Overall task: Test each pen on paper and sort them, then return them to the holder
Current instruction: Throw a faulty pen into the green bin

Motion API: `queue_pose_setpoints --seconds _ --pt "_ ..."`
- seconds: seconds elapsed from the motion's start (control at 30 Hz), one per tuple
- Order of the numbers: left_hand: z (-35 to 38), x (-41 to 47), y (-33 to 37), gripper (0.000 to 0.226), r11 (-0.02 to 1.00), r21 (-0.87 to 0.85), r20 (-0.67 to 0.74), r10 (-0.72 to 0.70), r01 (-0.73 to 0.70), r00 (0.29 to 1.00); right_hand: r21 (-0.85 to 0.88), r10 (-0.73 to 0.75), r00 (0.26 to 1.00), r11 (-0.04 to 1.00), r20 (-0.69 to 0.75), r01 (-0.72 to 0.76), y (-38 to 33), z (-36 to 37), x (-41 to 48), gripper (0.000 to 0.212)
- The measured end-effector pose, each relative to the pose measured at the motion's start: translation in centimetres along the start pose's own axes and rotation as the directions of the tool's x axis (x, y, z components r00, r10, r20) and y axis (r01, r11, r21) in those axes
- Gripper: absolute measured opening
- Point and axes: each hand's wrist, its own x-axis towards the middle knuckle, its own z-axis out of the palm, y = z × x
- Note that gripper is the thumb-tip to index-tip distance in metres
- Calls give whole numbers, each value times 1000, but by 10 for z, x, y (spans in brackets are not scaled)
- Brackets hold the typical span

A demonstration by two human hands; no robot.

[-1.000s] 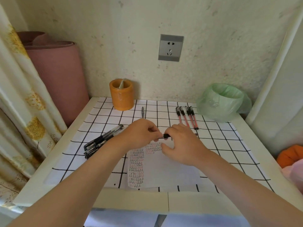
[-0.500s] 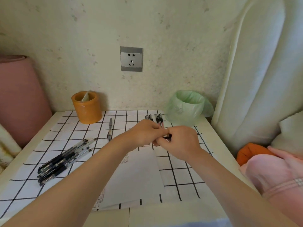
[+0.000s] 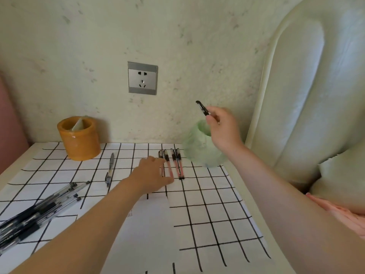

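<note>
- head view: the right hand (image 3: 221,127) pinches a small black piece (image 3: 201,107), maybe a pen cap, just above the green bin (image 3: 197,151).
- the left hand (image 3: 152,175) lies on the row of red pens (image 3: 178,165); i cannot tell if it grips one.
- step: sorting, i think. next: drop the piece, then take pens to the orange holder (image 3: 80,141) at the back left.

I saw the holder (image 3: 79,141) at the table's (image 3: 21,159) back left, the bin (image 3: 201,149) back right, the pen row (image 3: 175,163) just left of it, and the pen pile (image 3: 39,212) front left.
</note>
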Motion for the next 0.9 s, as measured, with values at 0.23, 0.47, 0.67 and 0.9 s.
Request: queue_pose_setpoints --seconds 0.23,0.47,0.67,0.9 --pt "10 1 -7 78 984 161 -8 76 -74 997 -241 -52 999 969 10 53 -1 6 56 24" --pt "14 4 -14 77 984 146 -49 109 -101 993 -626 236 924 780 300 4 24 20 47 21" --pt "15 1 -18 75 990 63 -79 133 -128 988 -503 171 957 864 234 -31 6 27 42 35" --pt "-10 -21 -32 60 991 -1 -220 133 -137 966 -309 77 903 949 423 64 -55 63 -4 18"
